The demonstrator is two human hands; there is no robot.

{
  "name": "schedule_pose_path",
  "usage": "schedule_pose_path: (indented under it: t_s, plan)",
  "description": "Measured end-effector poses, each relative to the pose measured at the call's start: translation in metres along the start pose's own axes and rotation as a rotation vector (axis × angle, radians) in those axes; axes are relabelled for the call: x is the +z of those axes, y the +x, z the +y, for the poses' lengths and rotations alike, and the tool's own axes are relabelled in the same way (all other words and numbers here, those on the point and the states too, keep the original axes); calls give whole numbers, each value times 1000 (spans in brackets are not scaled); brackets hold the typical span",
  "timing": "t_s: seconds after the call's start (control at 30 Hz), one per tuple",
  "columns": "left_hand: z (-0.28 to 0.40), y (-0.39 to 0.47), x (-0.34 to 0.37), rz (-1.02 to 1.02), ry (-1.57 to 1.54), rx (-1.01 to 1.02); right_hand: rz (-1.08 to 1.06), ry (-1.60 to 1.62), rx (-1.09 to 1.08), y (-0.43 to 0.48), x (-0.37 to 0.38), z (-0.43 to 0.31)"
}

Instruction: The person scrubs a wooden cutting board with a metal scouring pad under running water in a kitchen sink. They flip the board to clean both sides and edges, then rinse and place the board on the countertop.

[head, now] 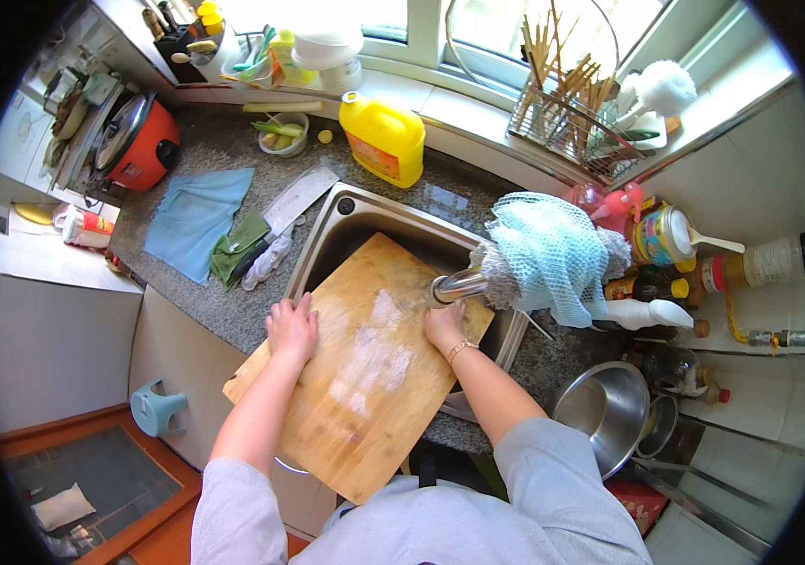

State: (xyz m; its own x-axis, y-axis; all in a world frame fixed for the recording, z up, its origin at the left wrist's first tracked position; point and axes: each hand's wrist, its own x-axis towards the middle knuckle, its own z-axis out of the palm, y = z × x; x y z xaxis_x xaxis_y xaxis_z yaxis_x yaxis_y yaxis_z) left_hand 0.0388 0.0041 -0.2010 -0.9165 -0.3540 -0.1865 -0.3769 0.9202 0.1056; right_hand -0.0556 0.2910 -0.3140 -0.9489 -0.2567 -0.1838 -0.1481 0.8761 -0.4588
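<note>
A wooden cutting board [367, 381] lies slanted across the stainless steel sink [321, 240], its near corner reaching towards my shirt. Its surface looks wet, with pale, shiny patches in the middle. My left hand [293, 328] holds the board's left edge. Under the spout of the metal faucet [460, 286], my right hand [446, 326] rests on the board's right part. Its fingers are partly hidden by the spout, so I cannot tell if they hold anything. A light blue mesh cloth [550, 254] drapes over the faucet's upper part.
A cleaver [300, 201], a green cloth [240, 247] and a blue cloth [197, 219] lie left of the sink. Behind it stands a yellow jug [382, 141]. Bottles and a steel bowl [600, 417] crowd the right side. A blue stool [156, 409] stands on the floor.
</note>
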Motion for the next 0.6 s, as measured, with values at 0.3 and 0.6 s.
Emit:
schedule_pose_path:
  t_s: [0.3,0.6]
  plan:
    - [5,-5,-17,-126,-70,47,-98,342,-263,8,16,-20]
    - [-67,-175,-51,364,-856,-384,-80,205,-381,-33,-12,-81]
